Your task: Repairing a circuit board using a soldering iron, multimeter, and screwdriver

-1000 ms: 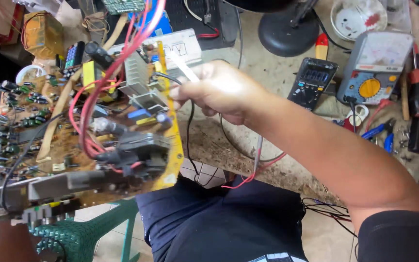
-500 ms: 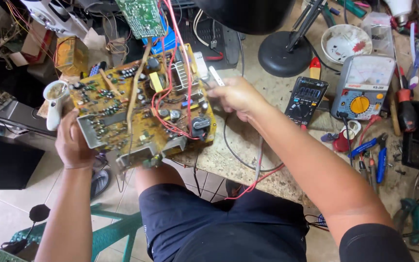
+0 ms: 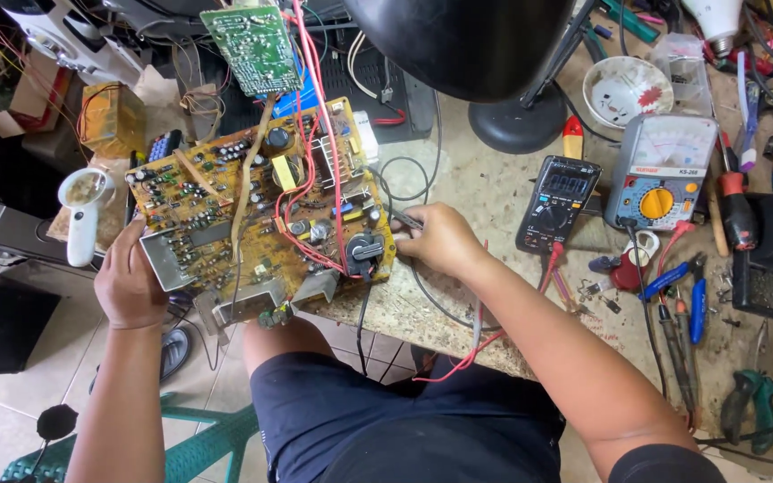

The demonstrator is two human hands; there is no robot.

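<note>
The left hand (image 3: 129, 284) is closed on the left edge of the board (image 3: 261, 215), thumb on top by a metal shield, fingers hidden beneath. The right hand (image 3: 440, 240) is curled loosely around a thin tool (image 3: 404, 217) whose tip points at the board's right edge, at about nine o'clock from the knuckles; whether tip and board touch I cannot tell.

The board lies flat, half over the bench (image 3: 494, 295) edge above the person's lap, so only the left hand carries the overhanging side. If that hold slackens, the board could tip toward six o'clock. The red wires (image 3: 328, 170) running to twelve o'clock, toward a small green board (image 3: 257, 46), could be strained by any tug. At three o'clock from the right hand sits a black meter (image 3: 558, 201), its leads close enough to snag.
</note>
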